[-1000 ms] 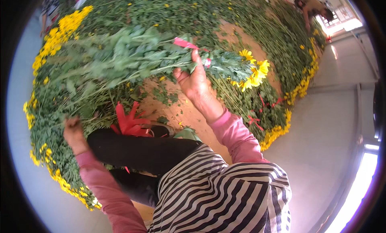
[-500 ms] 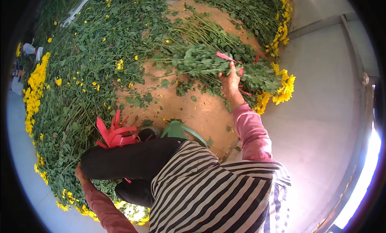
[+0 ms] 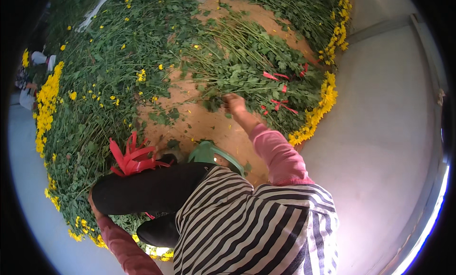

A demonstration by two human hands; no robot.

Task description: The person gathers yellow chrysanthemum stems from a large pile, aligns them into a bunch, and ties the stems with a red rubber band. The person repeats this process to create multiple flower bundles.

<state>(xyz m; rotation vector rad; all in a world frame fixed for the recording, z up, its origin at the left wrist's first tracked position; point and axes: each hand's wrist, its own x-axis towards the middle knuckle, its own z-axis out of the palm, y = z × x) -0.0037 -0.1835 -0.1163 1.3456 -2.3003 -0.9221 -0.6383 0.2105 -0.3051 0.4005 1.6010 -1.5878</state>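
Note:
My right hand (image 3: 234, 105) is over the bare brown ground, just beside the stems of a row of yellow chrysanthemum bunches (image 3: 285, 87). Its fingers are loosely bent, and I see nothing held in them. Red ties (image 3: 280, 105) wrap the bunches, whose yellow heads (image 3: 327, 98) line up on the right. Low on the left, my left hand (image 3: 95, 205) is against the outer side of my bent knee, its fingers mostly hidden. A tuft of red tie strips (image 3: 133, 155) sits at that knee, above the black trouser leg.
Cut green stems (image 3: 109, 71) cover the left and far ground, edged by yellow flower heads (image 3: 47, 106). A green plastic thing (image 3: 205, 153) lies by my foot. A pale wall (image 3: 380, 109) stands on the right. Another person's white-sleeved arm (image 3: 40, 59) shows far left.
My right hand has let go of the tied chrysanthemum bunch and moved left, toward the stem ends. That bunch now lies in the row with its heads aligned. My left hand stays at the knee.

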